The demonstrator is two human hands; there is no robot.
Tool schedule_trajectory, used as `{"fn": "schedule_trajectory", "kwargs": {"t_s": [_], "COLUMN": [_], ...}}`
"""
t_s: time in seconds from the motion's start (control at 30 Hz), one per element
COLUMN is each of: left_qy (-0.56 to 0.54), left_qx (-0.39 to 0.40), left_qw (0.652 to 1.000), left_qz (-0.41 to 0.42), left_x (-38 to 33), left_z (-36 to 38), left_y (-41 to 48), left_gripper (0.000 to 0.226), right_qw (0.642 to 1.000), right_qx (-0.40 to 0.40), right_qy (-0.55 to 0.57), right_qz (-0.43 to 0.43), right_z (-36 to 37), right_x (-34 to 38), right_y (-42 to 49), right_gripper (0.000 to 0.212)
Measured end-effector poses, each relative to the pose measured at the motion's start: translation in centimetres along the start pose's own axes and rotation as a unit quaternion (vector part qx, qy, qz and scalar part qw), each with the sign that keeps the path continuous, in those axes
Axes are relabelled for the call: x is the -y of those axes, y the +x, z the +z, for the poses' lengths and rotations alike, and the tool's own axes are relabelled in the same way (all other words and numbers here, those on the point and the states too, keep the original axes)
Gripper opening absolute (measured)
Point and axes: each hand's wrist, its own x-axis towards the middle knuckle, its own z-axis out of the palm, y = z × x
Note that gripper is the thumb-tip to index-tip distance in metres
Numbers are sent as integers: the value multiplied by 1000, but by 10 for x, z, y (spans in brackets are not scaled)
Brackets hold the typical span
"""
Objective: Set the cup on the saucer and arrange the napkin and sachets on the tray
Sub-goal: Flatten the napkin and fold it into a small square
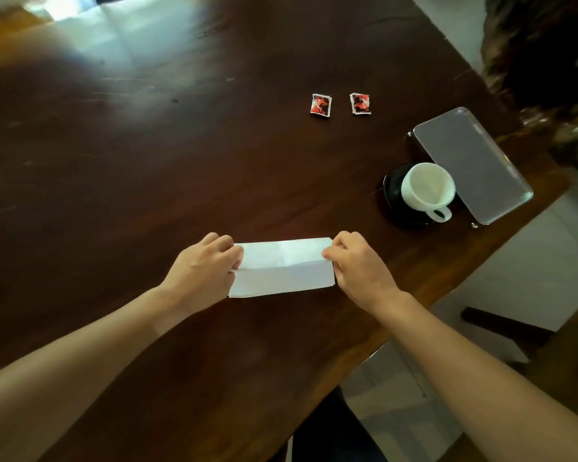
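Crosswise lies the napkin point(282, 268), left hand point(202, 266), right hand point(359, 265) pinching its ends.

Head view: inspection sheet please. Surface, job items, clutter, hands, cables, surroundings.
Surface: dark wooden table, scuffed, window glare at far left.
Job items: white cup upright on black saucer; napkin folded, near front edge; two red sachets side by side on the table; tray bare, tilted, one edge over the saucer.
Clutter: nothing seen.
Hands: left hand and right hand each pinch one end of the napkin.
Cables: nothing seen.
Surroundings: pale tiled floor, wooden chair at right.
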Motion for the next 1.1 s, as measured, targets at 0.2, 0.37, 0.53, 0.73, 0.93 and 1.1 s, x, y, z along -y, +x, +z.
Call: {"fn": "schedule_trajectory", "kwargs": {"t_s": [0.2,0.37,0.53,0.73,0.93,1.1], "left_qy": [27,31,64,69,47,39], "left_qx": [65,85,95,31,77,71], "left_qw": [997,995,992,997,996,996], "left_qz": [3,-51,-43,-13,-1,-24], "left_x": [-8,-13,-21,-17,4,8], "left_z": [47,72,58,58,101,111], "left_y": [-19,-23,-12,18,7,10], "left_gripper": [24,20,36,68,79,88], "right_qw": [999,999,996,999,993,990], "right_qx": [4,5,36,-24,108,129], "right_qy": [-33,-14,-68,11,48,-51], "right_qz": [8,36,50,35,22,2], "right_z": [49,76,60,63,117,128], "right_x": [-9,-14,-6,50,98,55], "right_y": [-32,-38,-28,27,58,48], "right_gripper": [14,21,11,41,74,77]}}
